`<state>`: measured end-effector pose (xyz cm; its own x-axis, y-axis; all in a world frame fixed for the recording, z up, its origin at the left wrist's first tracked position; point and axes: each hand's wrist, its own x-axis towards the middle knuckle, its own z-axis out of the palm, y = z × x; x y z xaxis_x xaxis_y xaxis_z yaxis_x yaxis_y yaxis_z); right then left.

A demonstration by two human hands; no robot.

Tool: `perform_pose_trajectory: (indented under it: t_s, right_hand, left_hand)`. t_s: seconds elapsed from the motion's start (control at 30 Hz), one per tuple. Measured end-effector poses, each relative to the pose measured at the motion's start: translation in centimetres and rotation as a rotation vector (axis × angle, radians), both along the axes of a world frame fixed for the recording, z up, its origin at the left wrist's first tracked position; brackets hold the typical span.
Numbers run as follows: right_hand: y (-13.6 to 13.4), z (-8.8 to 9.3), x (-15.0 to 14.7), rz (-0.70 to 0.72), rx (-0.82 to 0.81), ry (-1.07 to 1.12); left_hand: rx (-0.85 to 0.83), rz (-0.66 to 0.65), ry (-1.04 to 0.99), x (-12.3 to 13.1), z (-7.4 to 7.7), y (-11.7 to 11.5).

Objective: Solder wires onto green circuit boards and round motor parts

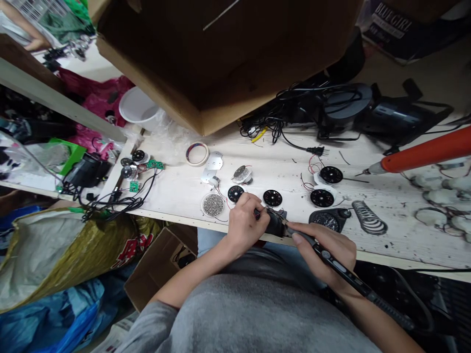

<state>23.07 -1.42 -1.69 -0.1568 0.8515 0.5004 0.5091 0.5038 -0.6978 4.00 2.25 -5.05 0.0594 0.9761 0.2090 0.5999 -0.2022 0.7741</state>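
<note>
My right hand (331, 247) grips a black soldering iron (348, 275) like a pen, its tip pointing left at a small black housing (274, 224) on the table's front edge. Just left of that housing, the fingers of my left hand (246, 219) are pinched together; what they hold is hidden. Thin wires show near the fingertips. Beyond my hands lie two black slotted discs, one disc (235, 193) by my left knuckles and another disc (273, 197) to its right. A round dish (213, 205) full of small metal pieces stands to the left.
A large cardboard box (176, 93) overhangs the back. An orange-handled tool (427, 151) hangs in from the right, above two more discs. A coiled metal spring (370, 218) and a black tray (327, 219) lie right of my hands. A tape roll (197, 154) and green circuit boards (155, 164) lie left.
</note>
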Motion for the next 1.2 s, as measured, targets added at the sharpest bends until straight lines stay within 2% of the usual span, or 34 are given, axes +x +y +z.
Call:
perform_pose_trajectory:
  t_s: [0.3, 0.67, 0.83, 1.03, 1.2]
  right_hand:
    - [0.0, 0.5, -0.2, -0.054, -0.051, -0.030]
    - [-0.8, -0.7, 0.6, -0.127, -0.176, -0.047]
    - [-1.4, -0.2, 0.8, -0.144, -0.195, -0.045]
    - [-2.5, 0.4, 0.7, -0.260, -0.279, 0.026]
    - [-2.7, 0.6, 1.5, -0.236, -0.238, 0.012]
  left_hand:
    - [-0.013, 0.002, -0.005, 0.0, -0.3, 0.0]
    - [0.000, 0.008, -0.010, 0.0, -0.2, 0.0]
    - [0.014, 0.008, -0.019, 0.1, -0.3, 0.0]
    - [-0.016, 0.013, -0.029, 0.1, -0.1, 0.0]
    - [-0.011, 0.001, -0.011, 0.0, 0.1, -0.1]
